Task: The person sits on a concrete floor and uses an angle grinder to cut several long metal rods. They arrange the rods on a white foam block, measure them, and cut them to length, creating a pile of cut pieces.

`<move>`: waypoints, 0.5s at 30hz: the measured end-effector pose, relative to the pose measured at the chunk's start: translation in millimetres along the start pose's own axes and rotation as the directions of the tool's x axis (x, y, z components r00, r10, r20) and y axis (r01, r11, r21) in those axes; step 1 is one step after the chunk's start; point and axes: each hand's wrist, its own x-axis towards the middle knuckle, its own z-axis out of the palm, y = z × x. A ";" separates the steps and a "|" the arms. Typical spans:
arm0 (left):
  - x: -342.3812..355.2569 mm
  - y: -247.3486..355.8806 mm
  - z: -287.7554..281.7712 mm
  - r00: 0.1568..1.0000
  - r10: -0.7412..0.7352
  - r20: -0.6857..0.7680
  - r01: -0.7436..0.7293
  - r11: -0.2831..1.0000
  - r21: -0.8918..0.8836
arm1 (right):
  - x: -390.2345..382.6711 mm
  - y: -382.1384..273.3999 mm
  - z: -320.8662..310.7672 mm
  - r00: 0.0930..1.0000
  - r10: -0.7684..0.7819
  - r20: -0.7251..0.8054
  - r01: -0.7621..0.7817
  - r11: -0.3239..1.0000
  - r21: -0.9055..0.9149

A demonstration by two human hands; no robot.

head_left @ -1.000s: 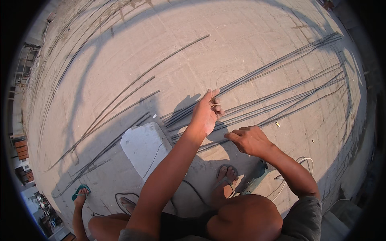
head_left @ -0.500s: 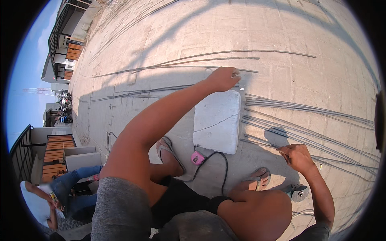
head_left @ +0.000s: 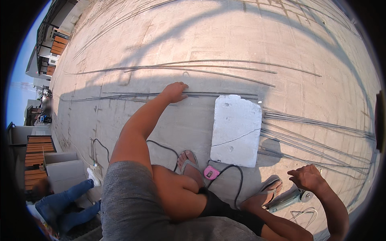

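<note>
My left hand (head_left: 175, 90) reaches over thin steel bars (head_left: 140, 94) left of a cracked white slab (head_left: 235, 120), fingers curved and apart from the thumb; contact with the bars is unclear. My right hand (head_left: 306, 177) is at the lower right, fingers curled; whatever they hold, if anything, is too small to make out. Below it lies a green angle grinder (head_left: 283, 203). A pink tape measure (head_left: 210, 172) rests beside the slab and a black cable. More bars (head_left: 313, 122) fan out from the slab's right side.
A person in blue jeans (head_left: 68, 197) is at the lower left, near wooden-slatted gates (head_left: 38, 152). Parked motorbikes (head_left: 44, 104) line the far left. Longer bars (head_left: 201, 64) lie across the concrete ground farther up. A white cable (head_left: 305, 217) lies by the grinder.
My view has swung leftward. My left hand has moved from above the slab to over the bars at its left. My right hand is lower, above the grinder.
</note>
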 end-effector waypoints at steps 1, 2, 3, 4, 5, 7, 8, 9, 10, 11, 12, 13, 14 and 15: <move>-3.8 -12.9 8.3 1.000 0.013 0.009 -0.012 0.999 -0.052 | 7.6 -2.0 -1.1 1.000 0.028 0.011 -0.028 1.000 0.007; 1.9 -15.1 22.4 0.997 0.070 -0.042 -0.073 0.994 -0.082 | 13.5 -3.5 -1.5 0.998 0.053 0.025 -0.054 0.999 0.008; 10.5 -15.8 23.7 0.990 0.103 -0.093 -0.111 0.990 -0.085 | 22.7 -2.6 2.3 0.998 0.057 0.004 -0.057 0.998 0.036; 10.9 -16.5 18.3 0.992 0.055 -0.109 -0.066 0.993 -0.101 | 33.9 -5.6 9.5 0.999 0.039 -0.026 -0.037 0.997 0.071; 6.4 -22.0 20.7 0.988 0.071 -0.137 -0.086 0.990 -0.108 | 50.4 -10.3 18.6 0.996 0.009 -0.085 0.002 0.992 0.122; 2.5 -30.7 22.0 0.986 0.108 -0.127 -0.120 0.988 -0.096 | 83.2 -22.0 21.3 0.986 -0.017 -0.169 0.047 0.984 0.174; -1.5 -35.6 29.3 0.978 0.147 -0.150 -0.161 0.983 -0.092 | 98.2 -31.2 22.4 0.983 -0.023 -0.184 0.055 0.983 0.175; 0.7 -36.3 34.8 0.978 0.162 -0.129 -0.171 0.983 -0.067 | 111.3 -33.3 27.1 0.968 -0.070 -0.241 0.109 0.982 0.153; 2.9 -36.9 38.3 0.979 0.177 -0.105 -0.183 0.982 -0.042 | 121.5 -36.5 23.2 0.971 -0.100 -0.216 0.128 0.984 0.123; 4.3 -39.1 39.8 0.978 0.191 -0.079 -0.193 0.981 -0.013 | 130.7 -40.1 17.3 0.972 -0.131 -0.195 0.151 0.984 0.093; 5.6 -40.3 41.2 0.972 0.216 -0.095 -0.218 0.976 -0.012 | 138.7 -42.1 11.9 0.972 -0.159 -0.174 0.173 0.983 0.066; 6.9 -39.7 41.9 0.964 0.242 -0.113 -0.245 0.969 -0.012 | 144.4 -40.3 5.6 0.972 -0.182 -0.149 0.187 0.982 0.020; 4.7 -42.8 42.2 0.954 0.270 -0.129 -0.273 0.962 -0.009 | 150.5 -38.2 0.7 0.964 -0.195 -0.178 0.201 0.980 0.015; 0.1 -48.5 41.9 0.965 0.231 -0.121 -0.238 0.970 -0.053 | 156.3 -35.9 -3.4 0.956 -0.207 -0.208 0.215 0.977 0.013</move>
